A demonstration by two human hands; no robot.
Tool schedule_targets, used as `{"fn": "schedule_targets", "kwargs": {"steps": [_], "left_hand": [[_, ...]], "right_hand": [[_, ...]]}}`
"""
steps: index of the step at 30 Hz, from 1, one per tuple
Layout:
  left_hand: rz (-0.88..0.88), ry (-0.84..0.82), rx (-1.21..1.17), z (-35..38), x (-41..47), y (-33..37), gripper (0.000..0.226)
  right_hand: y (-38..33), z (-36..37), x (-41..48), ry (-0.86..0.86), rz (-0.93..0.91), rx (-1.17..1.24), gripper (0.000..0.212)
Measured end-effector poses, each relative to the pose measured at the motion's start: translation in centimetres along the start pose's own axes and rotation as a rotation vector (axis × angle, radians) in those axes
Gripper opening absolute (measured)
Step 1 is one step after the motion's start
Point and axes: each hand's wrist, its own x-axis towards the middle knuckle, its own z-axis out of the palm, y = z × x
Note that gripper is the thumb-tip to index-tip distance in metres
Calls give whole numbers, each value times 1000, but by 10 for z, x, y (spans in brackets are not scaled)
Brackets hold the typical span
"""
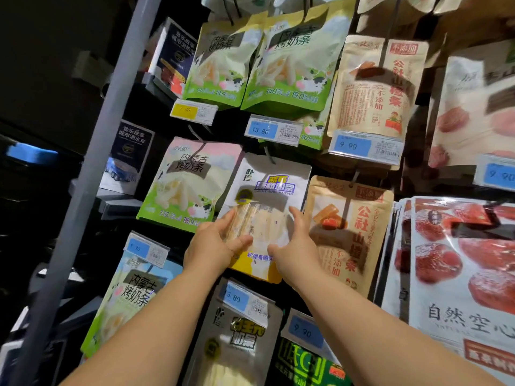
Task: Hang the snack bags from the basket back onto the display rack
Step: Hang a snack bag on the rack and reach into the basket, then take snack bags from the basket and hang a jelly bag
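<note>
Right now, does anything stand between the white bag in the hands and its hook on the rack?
Nothing visible does. The left hand and right hand grip the white bag directly; its top reaches the dark hook. The green bag and brown bag hang beside it.

We count five green milk-stick bags (289,65), two tan hawthorn bags (381,87), one white bag with purple lettering (273,185) and one grey bag (239,338). We see six blue price tags (271,130) and one yellow price tag (192,110). Two dark boxes (178,51) sit at the left. The red-fruit bags (459,260) overlap in a stack, perhaps four. Two hands: left hand (211,246), right hand (295,246).
</note>
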Motion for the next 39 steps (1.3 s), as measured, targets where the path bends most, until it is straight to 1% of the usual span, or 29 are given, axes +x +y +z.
{"fn": "schedule_targets", "kwargs": {"steps": [4,7,10,13,15,18,20,22,25,27,29,30,32,34,35,37,39], "left_hand": [[-15,-21,39,10,8,-6,74],[-41,-22,73,17,8,-7,73],[-49,-10,104,22,4,-8,73],[-27,61,190,21,-7,-1,71],[-11,108,208,19,-15,4,69],[22,152,207,22,-27,13,64],[40,151,218,25,-37,20,58],[57,121,220,30,-45,27,54],[90,73,128,39,-61,39,59],[110,50,73,46,-77,51,47],[171,11,6,55,-99,67,34],[212,-13,-21,62,-112,75,30],[293,-83,-58,79,-142,96,21],[355,-182,-117,100,-176,119,7],[379,-232,-149,112,-194,131,5],[417,-319,-208,135,-229,155,11],[431,-400,-278,156,-263,175,10]], "right_hand": [[5,7,7,-38,42,-104,84],[7,10,7,-54,60,-127,84],[10,9,6,-62,58,-109,77],[11,7,1,-41,39,-93,71],[12,3,-7,-19,37,-58,65],[15,-6,-22,6,17,-18,57],[17,-12,-33,28,-7,3,52],[18,-23,-46,53,-13,33,47],[20,-46,-67,89,-35,66,37],[23,-67,-87,84,-39,81,30],[29,-92,-110,89,-54,114,20],[33,-106,-123,100,-58,124,20],[43,-136,-150,114,-39,99,24],[59,-166,-177,137,10,65,22],[69,-180,-190,160,34,48,21],[89,-206,-216,212,79,-3,20],[109,-230,-242,262,116,-45,19]]}}
